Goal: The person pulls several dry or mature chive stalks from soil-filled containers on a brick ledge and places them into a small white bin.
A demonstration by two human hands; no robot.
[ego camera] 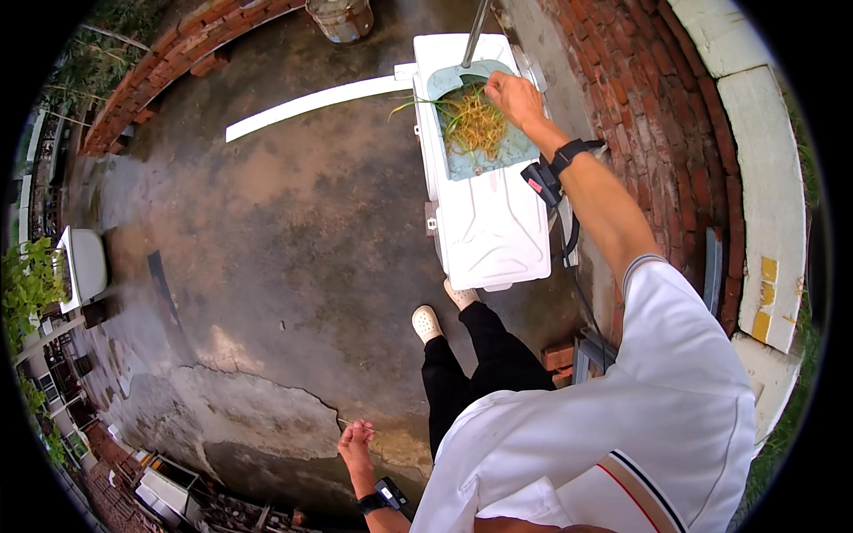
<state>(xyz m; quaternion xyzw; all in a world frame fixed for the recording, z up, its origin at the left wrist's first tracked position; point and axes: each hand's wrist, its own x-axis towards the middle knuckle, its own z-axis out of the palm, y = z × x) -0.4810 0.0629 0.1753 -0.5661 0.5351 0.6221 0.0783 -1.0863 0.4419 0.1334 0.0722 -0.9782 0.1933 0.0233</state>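
Note:
A blue-grey dustpan lies on the white metal casing, with a heap of yellow-green grass clippings in it. From its upper edge a metal handle reaches towards the top of the view. At the upper right side of the heap is my right hand, its fingers bent and fingertips together; whether they pinch a blade is too small to tell. Down at the bottom, far from the dustpan, my left hand holds a thin straw-like stem between thumb and fingers, above the concrete floor.
A long white strip runs left from the casing over the wet concrete. A rusty bucket stands at the top. Along the right is a brick wall, with loose bricks and a dark cable near my legs. A white basin stands far left.

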